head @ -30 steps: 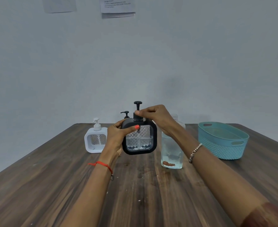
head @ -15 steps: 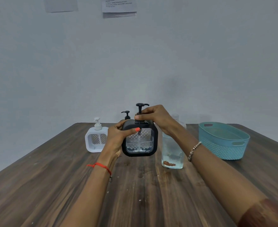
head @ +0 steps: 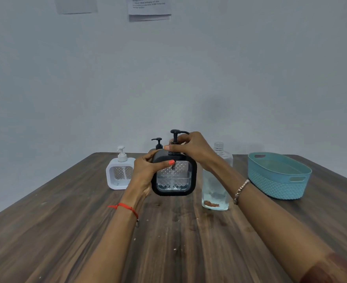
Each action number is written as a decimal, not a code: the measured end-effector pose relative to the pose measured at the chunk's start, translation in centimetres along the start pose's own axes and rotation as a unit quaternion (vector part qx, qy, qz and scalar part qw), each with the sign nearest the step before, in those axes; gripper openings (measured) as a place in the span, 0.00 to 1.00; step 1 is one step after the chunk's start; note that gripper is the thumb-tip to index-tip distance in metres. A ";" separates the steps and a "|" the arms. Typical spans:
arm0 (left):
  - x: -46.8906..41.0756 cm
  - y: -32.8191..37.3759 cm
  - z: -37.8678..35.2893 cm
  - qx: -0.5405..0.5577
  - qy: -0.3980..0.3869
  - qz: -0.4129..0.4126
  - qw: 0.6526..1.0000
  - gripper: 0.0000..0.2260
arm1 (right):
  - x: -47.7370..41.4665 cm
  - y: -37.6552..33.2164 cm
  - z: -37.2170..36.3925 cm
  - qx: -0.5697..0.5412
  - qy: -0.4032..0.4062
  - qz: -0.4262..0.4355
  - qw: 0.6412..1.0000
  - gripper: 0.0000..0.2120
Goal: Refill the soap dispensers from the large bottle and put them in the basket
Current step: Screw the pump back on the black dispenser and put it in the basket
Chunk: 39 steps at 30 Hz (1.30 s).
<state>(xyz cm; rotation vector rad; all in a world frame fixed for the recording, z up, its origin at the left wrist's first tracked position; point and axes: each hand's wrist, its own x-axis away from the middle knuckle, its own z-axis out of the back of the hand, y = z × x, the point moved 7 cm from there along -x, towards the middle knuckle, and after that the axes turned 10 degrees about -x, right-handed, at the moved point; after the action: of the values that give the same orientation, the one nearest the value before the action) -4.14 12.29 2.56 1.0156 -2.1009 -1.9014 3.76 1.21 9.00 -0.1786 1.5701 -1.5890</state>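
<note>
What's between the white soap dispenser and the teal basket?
Head view: the black dispenser, held by the left hand and right hand, another black pump behind it, then the large clear bottle.

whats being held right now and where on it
The black dispenser: left hand grips its left side, right hand pinches its pump at the base.

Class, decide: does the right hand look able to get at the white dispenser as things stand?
Probably not directly: the right hand grips the pump of the black dispenser, and that dispenser, held by the left hand, stands between it and the white dispenser.
</note>
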 end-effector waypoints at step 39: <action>0.6 1.0 0.7 0.018 -0.045 0.021 0.999 0.24 | 0.3 -0.4 -1.6 -0.100 -0.113 -0.049 0.987 0.15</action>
<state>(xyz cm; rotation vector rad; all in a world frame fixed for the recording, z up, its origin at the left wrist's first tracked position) -5.37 12.54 3.13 0.9013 -2.1939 -1.9303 2.39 2.13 8.88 -0.5349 1.5587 -1.4273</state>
